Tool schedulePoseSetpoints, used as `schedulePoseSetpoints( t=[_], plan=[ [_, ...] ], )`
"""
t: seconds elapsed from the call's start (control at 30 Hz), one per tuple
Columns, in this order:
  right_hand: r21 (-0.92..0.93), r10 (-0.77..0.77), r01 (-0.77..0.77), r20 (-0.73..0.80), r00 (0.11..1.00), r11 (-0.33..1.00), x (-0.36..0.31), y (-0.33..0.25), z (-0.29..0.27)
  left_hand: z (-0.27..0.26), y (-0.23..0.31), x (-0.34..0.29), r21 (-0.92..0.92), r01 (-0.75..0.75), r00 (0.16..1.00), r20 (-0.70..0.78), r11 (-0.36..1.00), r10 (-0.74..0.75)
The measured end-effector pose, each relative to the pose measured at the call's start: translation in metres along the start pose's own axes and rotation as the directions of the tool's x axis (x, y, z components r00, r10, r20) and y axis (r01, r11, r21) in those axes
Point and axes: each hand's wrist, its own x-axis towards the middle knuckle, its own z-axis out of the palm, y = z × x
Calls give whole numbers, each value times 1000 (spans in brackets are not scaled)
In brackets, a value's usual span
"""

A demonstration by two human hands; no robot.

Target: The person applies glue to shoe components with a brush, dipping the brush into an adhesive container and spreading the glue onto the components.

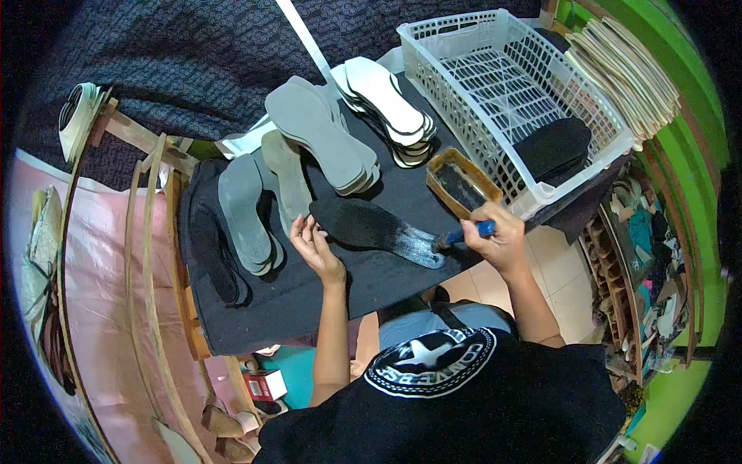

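A black shoe insole [359, 224] lies flat on the dark cloth of the table in front of me. White wet-looking stuff, like glue, coats its narrower end on the right. My right hand [501, 241] is closed round a brush with a blue handle [485, 229], its bristles touching that whitened end. Beside the insole's wide left end is my left hand [317, 249], holding nothing, fingers apart and slightly bent. Just beyond the brush sits a tan, rectangular tray [437, 172] with dark residue inside.
Stacks of grey insoles [313, 127], more grey ones [241, 205], an olive one [284, 174] and white ones [386, 97] cover the table's far side. Black insoles [212, 251] lie at left. A white plastic crate [452, 93] with black pieces stands at right, near stacked sheets [630, 85].
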Motion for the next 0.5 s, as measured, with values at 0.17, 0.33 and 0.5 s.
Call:
schedulePoseSetpoints(
  t=[0.17, 0.33, 0.5],
  plan=[
    [-80, 5, -8, -42, 999, 997, 4, -8, 0, 4, 3, 1, 13, -46, 999, 22, 999, 46],
    [26, -34, 35, -61, 998, 999, 18, -10, 30, 6, 2, -2, 27, -64, 997, 43, 998, 62],
    [-24, 31, -31, -2, 1000, 999, 10, -9, 19, 4, 2, -3, 47, -43, 999, 23, 998, 42]
  ],
)
